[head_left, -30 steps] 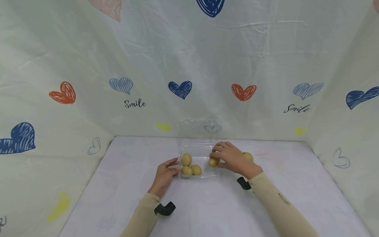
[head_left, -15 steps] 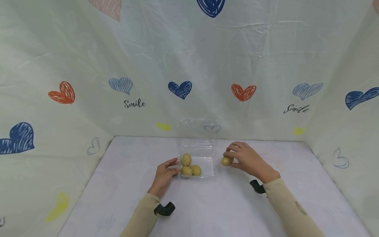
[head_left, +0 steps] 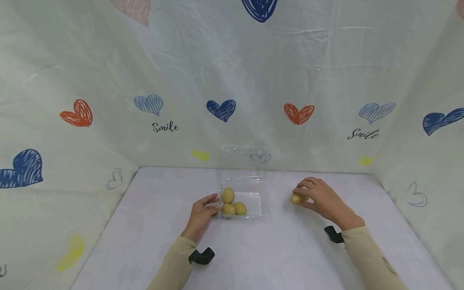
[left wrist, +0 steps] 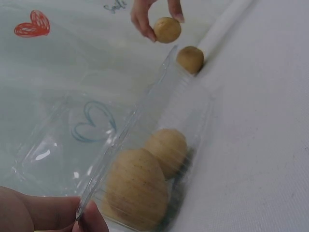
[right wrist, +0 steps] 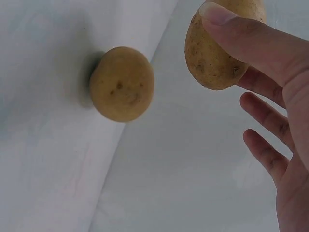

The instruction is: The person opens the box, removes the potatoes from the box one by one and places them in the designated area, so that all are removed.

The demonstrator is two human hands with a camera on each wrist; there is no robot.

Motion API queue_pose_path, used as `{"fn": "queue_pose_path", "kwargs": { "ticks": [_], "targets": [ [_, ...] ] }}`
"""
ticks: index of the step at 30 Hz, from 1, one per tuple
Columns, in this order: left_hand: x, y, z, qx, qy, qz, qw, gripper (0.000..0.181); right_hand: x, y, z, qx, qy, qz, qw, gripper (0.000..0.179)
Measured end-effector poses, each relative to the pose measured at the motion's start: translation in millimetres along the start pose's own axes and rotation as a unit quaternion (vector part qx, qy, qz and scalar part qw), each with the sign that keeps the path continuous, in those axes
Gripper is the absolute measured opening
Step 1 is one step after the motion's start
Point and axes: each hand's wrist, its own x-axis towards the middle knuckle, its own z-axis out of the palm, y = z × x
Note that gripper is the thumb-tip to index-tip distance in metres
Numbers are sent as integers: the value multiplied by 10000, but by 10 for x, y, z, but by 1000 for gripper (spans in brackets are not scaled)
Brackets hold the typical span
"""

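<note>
My right hand (head_left: 322, 200) pinches a potato (right wrist: 215, 53) between thumb and fingers, to the right of a clear plastic clamshell box (head_left: 256, 203). In the right wrist view a second potato (right wrist: 123, 84) rests on the table close by, apart from the held one; the hand mostly covers it in the head view. The box stands with its lid up. Three potatoes lie in its left part: one at the back (head_left: 228, 196) and two in front. My left hand (head_left: 200, 215) is at the box's left side, pinching its thin edge between thumb and finger (left wrist: 53, 212).
A pale table (head_left: 253, 253) carries everything, with a white heart-printed sheet (head_left: 261, 72) rising behind it and at both sides. The raised transparent lid (head_left: 241, 161) stands between the box and the back sheet. Each wrist wears a black camera mount (head_left: 201, 256).
My right hand has moved right, away from over the box, carrying the potato to beside the other potato on the table. My left hand and the box have stayed in place.
</note>
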Motion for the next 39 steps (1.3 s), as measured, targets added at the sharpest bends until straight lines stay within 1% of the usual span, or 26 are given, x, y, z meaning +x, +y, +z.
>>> {"fn": "queue_pose_path", "kwargs": {
  "ticks": [4, 8, 12, 20, 26, 33, 39],
  "targets": [
    [-9, 2, 1, 55, 17, -3, 10000, 49, -107, 90, 8, -62, 101, -12, 9999, 47],
    [-13, 1, -2, 33, 7, 10, 10000, 49, -205, 178, 7, -11, 102, 97, 9999, 46],
    [-4, 1, -5, 4, -3, 16, 10000, 49, -276, 267, 10, 23, 123, 189, 9997, 45],
    [1, 16, 2, 0, -3, -23, 10000, 49, -403, 451, 71, 63, 232, 209, 9995, 45],
    [20, 6, 7, -64, -7, -5, 10000, 49, -456, 564, 115, 89, 70, 400, 9991, 45],
    [32, -7, 11, -122, 12, 13, 9999, 49, -485, 633, 158, 133, -59, 531, 9985, 44],
    [5, 2, 9, -56, 2, 70, 10000, 48, -476, 656, 217, 233, -540, 787, 9952, 43]
  ]
}}
